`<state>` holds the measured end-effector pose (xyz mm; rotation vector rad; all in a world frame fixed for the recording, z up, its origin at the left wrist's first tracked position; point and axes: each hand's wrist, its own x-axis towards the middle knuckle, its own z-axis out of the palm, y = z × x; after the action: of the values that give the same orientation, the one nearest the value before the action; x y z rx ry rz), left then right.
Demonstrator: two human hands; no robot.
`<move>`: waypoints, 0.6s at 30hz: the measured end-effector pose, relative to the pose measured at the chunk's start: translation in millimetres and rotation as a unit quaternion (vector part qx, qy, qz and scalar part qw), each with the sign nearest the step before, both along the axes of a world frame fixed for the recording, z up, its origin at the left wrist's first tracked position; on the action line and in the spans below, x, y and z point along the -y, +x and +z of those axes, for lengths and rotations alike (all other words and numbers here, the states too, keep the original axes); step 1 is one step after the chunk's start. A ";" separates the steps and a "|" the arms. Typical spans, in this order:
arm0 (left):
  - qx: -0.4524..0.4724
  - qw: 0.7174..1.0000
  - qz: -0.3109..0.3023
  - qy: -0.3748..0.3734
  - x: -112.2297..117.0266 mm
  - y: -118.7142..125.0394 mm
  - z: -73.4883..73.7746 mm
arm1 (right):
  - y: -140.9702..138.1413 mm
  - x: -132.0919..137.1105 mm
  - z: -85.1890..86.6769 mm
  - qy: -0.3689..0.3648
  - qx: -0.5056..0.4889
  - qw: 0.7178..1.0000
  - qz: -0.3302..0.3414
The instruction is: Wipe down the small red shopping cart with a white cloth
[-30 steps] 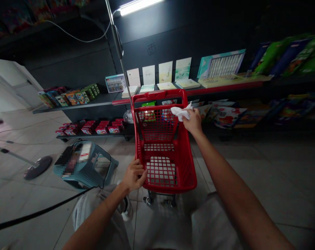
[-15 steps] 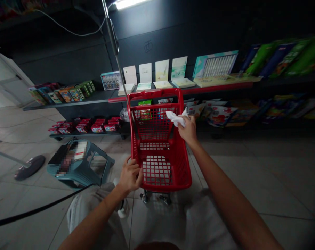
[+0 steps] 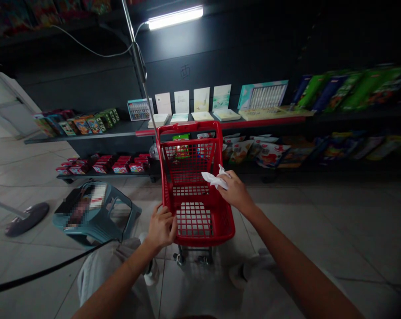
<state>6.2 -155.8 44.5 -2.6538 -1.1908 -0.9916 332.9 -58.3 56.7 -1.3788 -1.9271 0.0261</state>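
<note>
A red plastic shopping cart (image 3: 223,221) with grid walls stands on the floor right in front of me. My left hand (image 3: 161,227) grips its near left rim, fingers curled over the edge. A crumpled white cloth or tissue (image 3: 215,180) is pinched in my right hand (image 3: 233,189), at the cart's right rim about halfway along. Parts of the cloth stick out over the basket's inside. Whether it presses on the plastic there is hard to tell. The basket's grid floor shows through to the tiles.
Behind the cart runs a dark shelf (image 3: 121,133) with books (image 3: 200,100), boxes and snack bags (image 3: 270,153). A blue-grey stool (image 3: 112,199) with blurred items stands at left, beside a round stand base (image 3: 27,219). A black cable (image 3: 51,268) crosses the lower left. A lamp (image 3: 175,17) glows above.
My right hand has come down and nearer along the cart's right rim with the cloth. My left hand keeps its hold on the left rim. The view has tilted up slightly.
</note>
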 end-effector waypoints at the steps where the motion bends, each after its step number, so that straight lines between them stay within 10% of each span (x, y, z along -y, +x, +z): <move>1: 0.000 1.000 0.001 -0.001 -0.4 -0.2 -0.2 | -0.7 5.1 1.4 -0.003 0.007 1.000 0.003; 18: 0.035 0.994 -0.008 -0.106 -13.8 -2.2 14.5 | 5.0 43.9 12.5 -0.060 0.043 0.997 0.039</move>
<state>4.0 -142.0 59.0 -2.8122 -1.3635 -1.0230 337.8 -102.2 69.2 -1.4023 -2.0796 0.1227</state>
